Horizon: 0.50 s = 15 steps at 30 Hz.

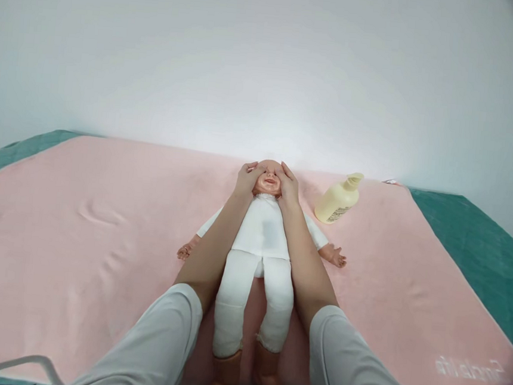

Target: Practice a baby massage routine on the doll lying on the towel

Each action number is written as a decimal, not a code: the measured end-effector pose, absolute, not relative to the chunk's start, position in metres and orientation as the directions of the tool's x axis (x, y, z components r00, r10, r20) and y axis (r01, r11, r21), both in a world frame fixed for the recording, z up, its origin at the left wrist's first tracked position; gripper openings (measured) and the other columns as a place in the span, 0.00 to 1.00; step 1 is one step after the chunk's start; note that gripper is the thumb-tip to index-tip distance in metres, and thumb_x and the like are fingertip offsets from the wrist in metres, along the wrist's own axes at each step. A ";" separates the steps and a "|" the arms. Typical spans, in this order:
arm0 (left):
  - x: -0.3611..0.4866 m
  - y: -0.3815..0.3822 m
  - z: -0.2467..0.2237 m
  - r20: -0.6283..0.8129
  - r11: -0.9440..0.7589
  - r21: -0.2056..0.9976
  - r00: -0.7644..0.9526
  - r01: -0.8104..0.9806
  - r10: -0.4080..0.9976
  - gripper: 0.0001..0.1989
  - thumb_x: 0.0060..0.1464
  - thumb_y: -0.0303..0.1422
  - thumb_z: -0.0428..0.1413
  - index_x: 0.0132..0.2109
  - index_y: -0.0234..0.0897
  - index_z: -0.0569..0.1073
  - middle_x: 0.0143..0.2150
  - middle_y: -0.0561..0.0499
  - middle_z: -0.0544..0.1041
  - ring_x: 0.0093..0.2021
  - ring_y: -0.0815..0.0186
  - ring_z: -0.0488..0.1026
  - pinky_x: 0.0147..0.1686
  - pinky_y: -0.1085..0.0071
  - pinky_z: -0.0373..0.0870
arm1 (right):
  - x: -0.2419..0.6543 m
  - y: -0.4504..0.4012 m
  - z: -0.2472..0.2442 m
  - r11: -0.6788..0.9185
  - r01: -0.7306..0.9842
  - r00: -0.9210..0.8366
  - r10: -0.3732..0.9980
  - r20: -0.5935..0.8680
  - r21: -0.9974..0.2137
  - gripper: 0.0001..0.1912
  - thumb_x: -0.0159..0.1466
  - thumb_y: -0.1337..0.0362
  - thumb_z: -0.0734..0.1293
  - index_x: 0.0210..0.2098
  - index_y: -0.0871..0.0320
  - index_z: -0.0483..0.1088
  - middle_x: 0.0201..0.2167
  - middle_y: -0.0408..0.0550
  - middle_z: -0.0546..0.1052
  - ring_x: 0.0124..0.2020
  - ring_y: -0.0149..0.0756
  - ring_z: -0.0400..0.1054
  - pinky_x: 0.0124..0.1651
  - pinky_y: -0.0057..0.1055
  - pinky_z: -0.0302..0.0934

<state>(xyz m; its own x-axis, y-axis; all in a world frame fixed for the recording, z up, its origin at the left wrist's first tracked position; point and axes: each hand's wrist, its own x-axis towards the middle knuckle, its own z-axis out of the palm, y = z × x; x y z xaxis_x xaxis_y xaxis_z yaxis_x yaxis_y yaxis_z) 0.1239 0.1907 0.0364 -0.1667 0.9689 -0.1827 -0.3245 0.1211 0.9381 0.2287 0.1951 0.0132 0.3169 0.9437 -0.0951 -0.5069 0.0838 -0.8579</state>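
A baby doll with a white cloth body lies on its back, head away from me and feet toward me. My left hand cups the left side of its head, with the thumb on the face near the eye. On the opposite side, my right hand holds the head the same way. The thumbs cover part of the eye area, while the mouth and chin show between my hands. My forearms run along both sides of the doll's body, crossing over its arms. To the right of the head is a pale yellow pump bottle.
Beneath the doll spreads a pink blanket with pale lettering at its lower right. Green covering shows past the blanket's sides. A pale wall rises behind. A curved grey bar crosses the lower left corner.
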 end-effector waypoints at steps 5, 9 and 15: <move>0.125 0.186 0.039 -0.151 0.087 0.929 -0.155 -0.360 0.976 0.15 0.52 0.29 0.62 0.46 0.36 0.70 0.44 0.46 0.76 0.42 0.64 0.78 0.48 0.65 0.74 | 0.229 0.197 0.012 0.074 -0.556 0.296 0.948 -0.114 -0.828 0.28 0.57 0.69 0.69 0.57 0.58 0.71 0.44 0.46 0.82 0.40 0.31 0.76 0.53 0.36 0.71; 0.125 0.181 0.042 -0.166 0.105 0.916 -0.127 -0.388 0.978 0.10 0.56 0.30 0.60 0.45 0.37 0.69 0.42 0.48 0.76 0.42 0.65 0.77 0.48 0.66 0.74 | 0.232 0.198 0.010 0.075 -0.584 0.286 0.951 -0.117 -0.809 0.26 0.58 0.70 0.68 0.56 0.57 0.71 0.47 0.47 0.81 0.42 0.31 0.76 0.54 0.36 0.70; 0.126 0.178 0.046 -0.186 0.115 0.899 -0.130 -0.423 0.974 0.08 0.57 0.28 0.56 0.45 0.38 0.69 0.42 0.48 0.76 0.42 0.64 0.78 0.47 0.66 0.75 | 0.234 0.201 0.011 0.040 -0.606 0.283 0.944 -0.169 -0.794 0.27 0.59 0.73 0.64 0.58 0.58 0.70 0.48 0.48 0.80 0.39 0.31 0.77 0.55 0.38 0.70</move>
<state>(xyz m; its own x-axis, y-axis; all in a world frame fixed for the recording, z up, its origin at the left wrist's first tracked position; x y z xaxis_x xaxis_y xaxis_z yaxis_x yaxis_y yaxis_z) 0.1265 0.1780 0.0460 -0.1299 0.9739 -0.1862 -0.4227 0.1155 0.8989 0.2341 0.2010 0.0105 0.2833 0.9440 -0.1691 -0.6061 0.0396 -0.7944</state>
